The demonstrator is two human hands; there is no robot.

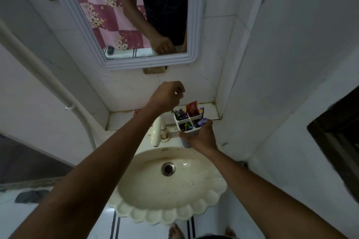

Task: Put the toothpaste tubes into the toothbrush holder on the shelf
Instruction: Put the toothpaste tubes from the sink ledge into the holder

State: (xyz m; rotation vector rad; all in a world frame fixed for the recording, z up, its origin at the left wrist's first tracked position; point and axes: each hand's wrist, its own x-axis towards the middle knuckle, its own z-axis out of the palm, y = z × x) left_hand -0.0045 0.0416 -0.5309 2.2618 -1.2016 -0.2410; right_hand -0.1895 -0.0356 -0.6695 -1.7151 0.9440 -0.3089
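A white four-compartment toothbrush holder [187, 121] is at the front edge of the tiled shelf [120, 120], above the sink's back rim. My right hand [202, 137] is wrapped around its lower body. A red toothpaste tube [192, 108] stands in the back right compartment. Purple tubes stick out of the back left compartment [179, 114] and the front right one [202, 122]. My left hand [168, 94] hovers above and to the left of the holder, fingers pinched on a thin dark toothbrush [174, 107] that slants down towards the back left compartment.
A cream tap [156, 132] stands just left of the holder. Below it lies the scalloped cream sink [169, 190]. A white-framed mirror [191, 44] hangs on the wall above. White walls close in on both sides, and a pipe [58, 87] runs down the left wall.
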